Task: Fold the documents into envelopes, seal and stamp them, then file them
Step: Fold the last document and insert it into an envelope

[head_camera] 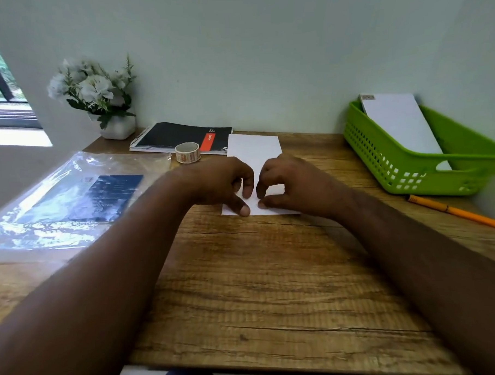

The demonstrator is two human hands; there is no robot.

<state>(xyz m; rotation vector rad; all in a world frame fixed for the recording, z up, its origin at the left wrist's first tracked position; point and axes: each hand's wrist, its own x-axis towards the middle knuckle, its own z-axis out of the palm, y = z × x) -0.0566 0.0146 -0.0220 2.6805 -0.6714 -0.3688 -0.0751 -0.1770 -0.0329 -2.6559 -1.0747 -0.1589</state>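
Observation:
A white sheet of paper [254, 148] lies on the wooden desk [272, 271], its long side running away from me. My left hand [223, 182] and my right hand [291, 182] sit side by side on its near end. Both hands have curled fingers, with thumbs pressed on the paper's near edge and fingertips bent down onto the sheet. A roll of stamps or tape [187, 152] stands just left of the paper's far end. A white envelope [399, 124] leans inside the green basket [381, 156] at the right.
A clear plastic sleeve with a dark blue card [71, 200] covers the desk's left side. A black spiral notebook [179, 138] and a white flower pot [116, 125] stand at the back by the wall. An orange pencil [457, 212] lies near the right edge.

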